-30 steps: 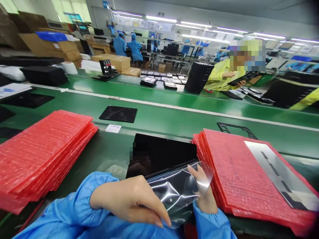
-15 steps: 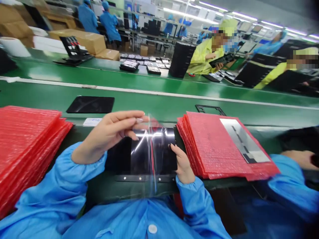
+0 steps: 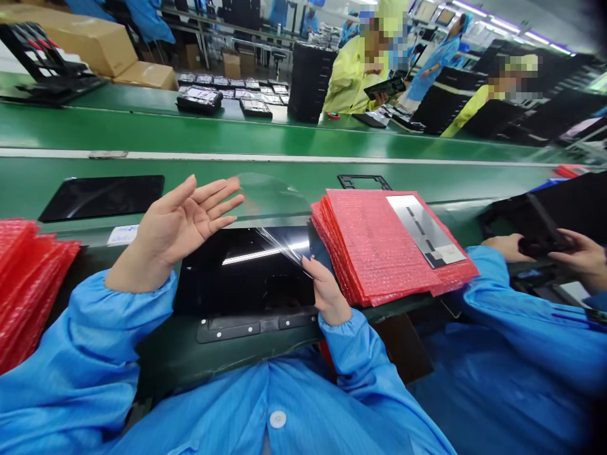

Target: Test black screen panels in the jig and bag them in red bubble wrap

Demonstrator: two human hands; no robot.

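Note:
A black glossy panel (image 3: 246,268) lies flat on the bench edge in front of me. My left hand (image 3: 183,224) is raised above its far left corner, palm up and fingers spread. A clear film (image 3: 272,196) floats at those fingertips, its lower end running down to the panel's right side. My right hand (image 3: 322,291) rests on the panel's right edge, fingers curled on the panel and the film's end. Blue sleeves cover both my arms.
Red bubble-wrap bags are stacked at the right (image 3: 379,246), with a silver panel (image 3: 424,230) on top, and at the left (image 3: 28,272). A black panel (image 3: 102,197) and black frame (image 3: 363,182) lie on the green conveyor (image 3: 265,180). A co-worker's hands (image 3: 550,249) work at right.
My left hand has lifted off the panel, swept left and opened, drawing the clear film up and away. The camera has dipped and swung right, showing the co-worker beside me.

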